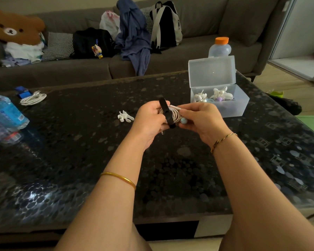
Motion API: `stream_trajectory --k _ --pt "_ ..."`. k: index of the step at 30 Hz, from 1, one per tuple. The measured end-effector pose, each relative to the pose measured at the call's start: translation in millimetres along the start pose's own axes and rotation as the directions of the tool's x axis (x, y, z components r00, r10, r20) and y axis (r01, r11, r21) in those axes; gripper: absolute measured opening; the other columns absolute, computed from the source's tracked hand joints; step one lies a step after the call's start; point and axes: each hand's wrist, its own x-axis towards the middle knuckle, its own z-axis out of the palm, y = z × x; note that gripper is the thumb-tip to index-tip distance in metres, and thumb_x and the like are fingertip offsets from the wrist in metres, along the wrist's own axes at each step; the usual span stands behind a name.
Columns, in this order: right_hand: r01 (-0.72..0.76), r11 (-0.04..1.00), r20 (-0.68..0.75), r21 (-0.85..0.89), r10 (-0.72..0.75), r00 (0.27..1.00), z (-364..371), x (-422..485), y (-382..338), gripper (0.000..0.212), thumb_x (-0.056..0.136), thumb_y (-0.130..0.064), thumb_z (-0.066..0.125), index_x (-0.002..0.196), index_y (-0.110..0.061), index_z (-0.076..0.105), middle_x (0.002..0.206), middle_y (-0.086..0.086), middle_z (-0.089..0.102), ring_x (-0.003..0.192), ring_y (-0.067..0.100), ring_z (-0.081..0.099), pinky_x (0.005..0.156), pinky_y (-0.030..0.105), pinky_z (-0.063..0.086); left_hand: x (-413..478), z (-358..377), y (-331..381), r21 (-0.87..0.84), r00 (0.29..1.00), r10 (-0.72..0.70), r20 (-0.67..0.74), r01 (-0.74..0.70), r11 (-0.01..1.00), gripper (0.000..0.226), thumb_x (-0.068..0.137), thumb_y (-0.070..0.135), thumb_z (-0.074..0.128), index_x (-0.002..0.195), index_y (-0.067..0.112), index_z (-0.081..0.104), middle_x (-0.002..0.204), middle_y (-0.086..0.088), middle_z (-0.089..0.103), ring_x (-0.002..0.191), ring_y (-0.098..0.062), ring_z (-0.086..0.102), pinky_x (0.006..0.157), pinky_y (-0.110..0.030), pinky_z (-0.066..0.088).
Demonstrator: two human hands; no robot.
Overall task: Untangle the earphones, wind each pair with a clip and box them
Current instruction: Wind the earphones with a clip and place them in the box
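— Where was the pair being worked on?

— In the middle of the frame, held above the table. The left hand had its fingers curled round the earphone coil and the black clip that crossed it. The right hand pinched the loose white end at the top of the coil, and a blue earbud showed just below its fingers.

— How would the step best have been done?

— Most likely by keeping the left grip firm, so the loops stayed flat, while the right hand tucked the loose end under the clip. The plug hung free under the left palm and looked likely to snag if left dangling. Any slack in the grip could have let the loops spring apart.

— And the room to move?

— The clear box stood just right of the hands with its lid up and wound pairs inside, so the carry would have been short and unobstructed. It sat close to the table's right edge, so a hard push might have slid it off. A white clip lay near the left hand. Further left were a white cable and a water bottle, both well apart from the work.
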Motion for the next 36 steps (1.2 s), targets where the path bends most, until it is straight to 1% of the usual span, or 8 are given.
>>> stream_trajectory --k 5,8,11,15,21,27,32,36 --pt "-0.11 0.988 0.152 0.109 0.093 0.984 -5 -1 -5 0.017 0.089 -0.006 0.059 0.104 -0.005 0.069 0.097 0.01 0.066 0.081 0.014 0.06 0.063 0.024 0.054 0 -6 2 -0.022 0.999 -0.001 -0.045 0.001 1.0 0.042 0.089 -0.016 0.047 0.12 0.01 0.059 0.113 -0.006 0.065 0.101 -0.017 0.066 0.074 -0.026 0.059" --pt "-0.11 0.994 0.2 0.007 0.107 0.974 -10 -1 -7 0.015 0.089 -0.006 0.06 0.1 -0.008 0.069 0.09 0.008 0.066 0.077 0.012 0.06 0.062 0.023 0.053 -1 -7 3 0.001 0.998 -0.007 -0.057 0.007 1.0 0.042 0.089 -0.016 0.046 0.108 0.018 0.061 0.115 -0.004 0.066 0.105 -0.018 0.065 0.075 -0.026 0.058" --pt "-0.103 0.992 0.198 -0.067 0.114 0.973 -9 -2 -8 0.012 0.092 -0.009 0.057 0.099 -0.01 0.067 0.085 0.006 0.064 0.074 0.012 0.06 0.062 0.025 0.054 -1 -6 3 0.019 0.997 -0.003 -0.073 0.005 1.0 0.043 0.089 -0.015 0.048 0.119 0.012 0.061 0.109 0.0 0.065 0.103 -0.016 0.064 0.073 -0.024 0.058" --pt "-0.152 0.987 0.206 0.05 0.139 0.969 -7 -3 -8 0.017 0.096 -0.01 0.05 0.109 -0.007 0.061 0.076 0.005 0.056 0.066 0.013 0.06 0.059 0.027 0.054 0 -5 3 0.049 0.996 -0.008 -0.086 0.013 0.999 0.044 0.089 -0.014 0.048 0.123 0.011 0.06 0.114 -0.003 0.066 0.105 -0.016 0.064 0.076 -0.025 0.058" --pt "-0.16 0.96 0.194 0.229 0.116 0.974 -9 -3 -11 0.016 0.096 -0.008 0.049 0.091 -0.007 0.064 0.065 0.003 0.051 0.053 0.007 0.049 0.05 0.019 0.048 2 -5 1 0.112 0.995 -0.013 -0.1 0.024 0.993 0.043 0.087 -0.015 0.049 0.113 0.016 0.064 0.108 -0.002 0.067 0.104 -0.018 0.064 0.085 -0.035 0.057" --pt "-0.151 0.977 0.115 0.152 0.134 0.984 -8 -2 -11 0.016 0.097 -0.008 0.049 0.089 -0.009 0.063 0.066 0.003 0.05 0.054 0.008 0.05 0.052 0.022 0.048 2 -4 5 0.019 0.987 -0.053 -0.15 0.056 0.998 0.042 0.087 -0.017 0.046 0.086 0.021 0.063 0.098 -0.003 0.069 0.097 -0.017 0.066 0.076 -0.03 0.058" --pt "-0.142 0.983 0.03 0.118 0.139 0.99 0 -1 -11 0.02 0.099 -0.01 0.045 0.087 -0.011 0.062 0.072 0.005 0.05 0.06 0.011 0.051 0.054 0.026 0.048 3 -3 8 -0.151 0.979 -0.115 -0.169 0.089 0.985 0.048 0.085 -0.022 0.034 0.091 0.015 0.064 0.095 -0.005 0.068 0.094 -0.019 0.067 0.082 -0.034 0.057" --pt "-0.1 0.991 0.111 0.09 0.09 0.99 7 -6 -7 0.011 0.096 -0.019 0.052 0.091 -0.01 0.057 0.072 0.003 0.046 0.061 0.01 0.047 0.055 0.025 0.047 3 -6 5 -0.065 0.976 -0.093 -0.199 0.082 0.994 0.053 0.085 -0.023 0.034 0.112 0.012 0.063 0.107 -0.008 0.067 0.101 -0.019 0.065 0.091 -0.039 0.054"
